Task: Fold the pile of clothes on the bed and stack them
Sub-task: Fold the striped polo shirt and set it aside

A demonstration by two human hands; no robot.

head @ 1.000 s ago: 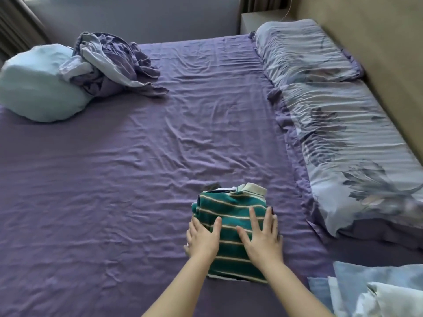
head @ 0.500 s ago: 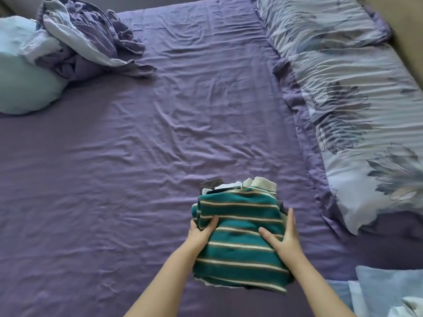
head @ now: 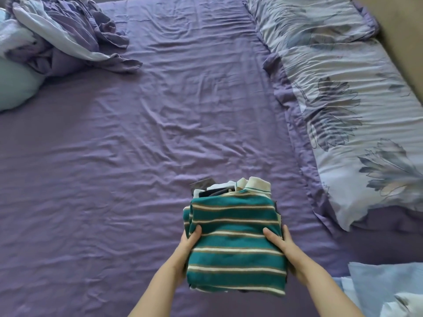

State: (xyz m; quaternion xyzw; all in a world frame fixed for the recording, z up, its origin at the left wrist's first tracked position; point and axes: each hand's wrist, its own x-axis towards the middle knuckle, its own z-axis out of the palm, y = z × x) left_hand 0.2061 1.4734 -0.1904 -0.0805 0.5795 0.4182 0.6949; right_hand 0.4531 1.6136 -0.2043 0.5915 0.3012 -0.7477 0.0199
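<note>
Lifting is what has changed: a second ago your palms lay flat on top of the stack, pressing it down, and now you clasp it from both sides, thumbs over the top and fingers out of sight beneath. By my reading the folding is finished and you are carrying the stack off; where it should be set down, the view does not tell.

Start with the bed sheet point(head: 160, 138), a wide purple cloth, thin and finely creased all over. Along its right edge lie the floral pillows point(head: 338, 92), pale with grey-blue leaves, plump and rippled. At the far left a crumpled purple bedcover point(head: 68, 35) slumps against a smooth pale blue cushion point(head: 16, 88).

Near you, over the sheet's near edge, is the stack of folded clothes point(head: 215, 191); whether it has fully left the sheet I cannot tell. On top is the striped shirt point(head: 235, 243), a thick teal knit with cream and tan bands and a cream collar. Your left hand point(head: 186, 245) grips its left edge, and your right hand point(head: 282, 245) grips the right.
</note>
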